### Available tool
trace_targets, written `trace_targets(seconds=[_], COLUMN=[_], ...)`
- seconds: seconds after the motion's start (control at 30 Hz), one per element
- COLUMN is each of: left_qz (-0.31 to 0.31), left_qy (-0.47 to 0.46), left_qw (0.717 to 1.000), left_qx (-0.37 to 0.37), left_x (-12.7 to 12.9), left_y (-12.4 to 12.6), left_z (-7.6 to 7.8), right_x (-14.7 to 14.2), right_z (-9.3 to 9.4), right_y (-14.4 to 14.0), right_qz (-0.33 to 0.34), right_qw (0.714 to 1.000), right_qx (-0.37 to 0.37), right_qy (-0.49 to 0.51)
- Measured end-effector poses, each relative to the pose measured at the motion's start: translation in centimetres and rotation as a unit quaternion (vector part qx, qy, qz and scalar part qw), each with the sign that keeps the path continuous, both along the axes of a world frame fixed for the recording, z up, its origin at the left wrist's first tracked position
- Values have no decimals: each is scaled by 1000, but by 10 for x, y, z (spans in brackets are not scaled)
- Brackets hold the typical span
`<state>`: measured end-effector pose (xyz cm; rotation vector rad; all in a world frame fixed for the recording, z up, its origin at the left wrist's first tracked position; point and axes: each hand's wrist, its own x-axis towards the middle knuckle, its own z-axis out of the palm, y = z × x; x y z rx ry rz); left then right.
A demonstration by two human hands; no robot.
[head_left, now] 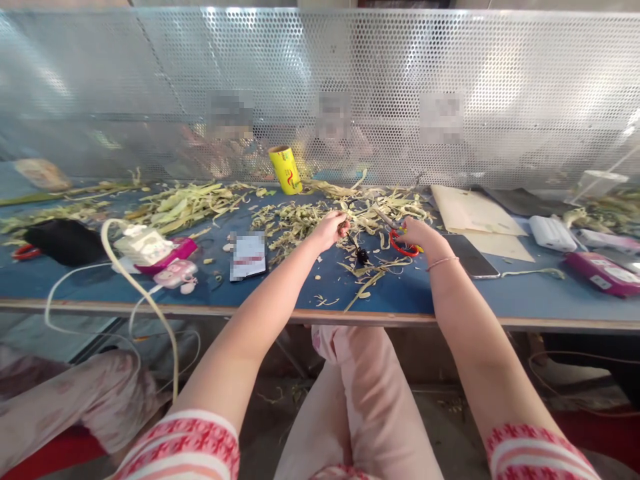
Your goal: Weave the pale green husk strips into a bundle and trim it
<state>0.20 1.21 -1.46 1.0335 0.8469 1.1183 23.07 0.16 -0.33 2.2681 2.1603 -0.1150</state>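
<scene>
My left hand is closed around a small dark piece with a thin black strand hanging from it, over the blue table. My right hand grips red-handled scissors, blades pointing left toward the left hand. Pale yellow-green trimmed strips lie heaped just beyond both hands, with loose scraps on the table beneath them.
A yellow tube stands at the back by a perforated metal screen. Left: white charger with cables, pink items, black pouch. Right: phone, cardboard sheets, white power bank, magenta box. People sit behind the screen.
</scene>
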Motion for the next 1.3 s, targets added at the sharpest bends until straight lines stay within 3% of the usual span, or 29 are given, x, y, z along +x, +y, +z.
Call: trace_targets(seconds=[0.17, 0.37, 0.63, 0.73, 0.9, 0.97, 1.1, 1.3], left_qz=[5, 11, 13, 10, 29, 40, 36, 33], left_qy=[8, 9, 23, 25, 12, 4, 2, 7], left_qw=[1000, 1000, 1000, 1000, 999, 999, 999, 999], left_qx=[4, 5, 8, 7, 21, 29, 35, 33], left_x=[-1, -2, -2, -2, -2, -2, -3, -3], left_y=[1, 3, 5, 5, 8, 9, 11, 11], left_z=[-1, -3, -6, -6, -8, -8, -8, -9], right_x=[2, 9, 6, 8, 7, 4, -1, 1], right_z=[9, 7, 0, 0, 7, 12, 15, 5], right_y=[5, 12, -2, -3, -6, -9, -11, -6], right_qz=[5, 8, 29, 32, 4, 8, 46, 52], right_qw=[997, 991, 992, 994, 997, 998, 991, 986], right_qx=[-39, -54, -78, -55, 57, 32, -87, -110], right_qy=[-61, -124, -96, -84, -53, -51, -85, -111])
